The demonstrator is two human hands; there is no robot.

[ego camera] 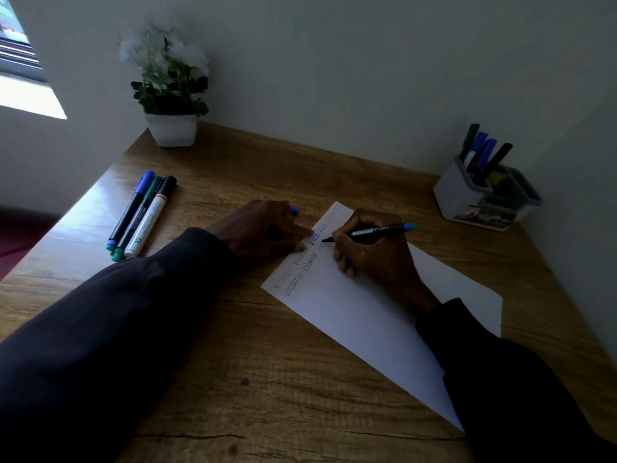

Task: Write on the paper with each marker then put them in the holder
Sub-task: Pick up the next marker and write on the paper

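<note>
The right hand (374, 252) grips a black marker (370, 231) in a writing hold. Its tip touches the paper (367, 319) at the end of the second line of handwriting, and its blue-green end points toward the right edge of the tabletop (267, 379). The heel of this hand rests on the sheet, which lies askew across the middle and right of the tabletop.

The left hand (263, 230) lies just left of the marker's tip, with curled fingers touching the paper's near-left edge. A small blue cap (294, 210) shows at the far side of this hand. Whether the fingers grip it cannot be told.

Near the left edge, well apart from both hands, three capped markers lie side by side and touching: one blue (132, 208), one green (140, 215), and one white with a black cap (152, 218).

In the far right corner, against the wall, stands the holder (464, 198) with several markers (480, 150) upright in it. A potted plant (172, 128) stands in the far left corner.
</note>
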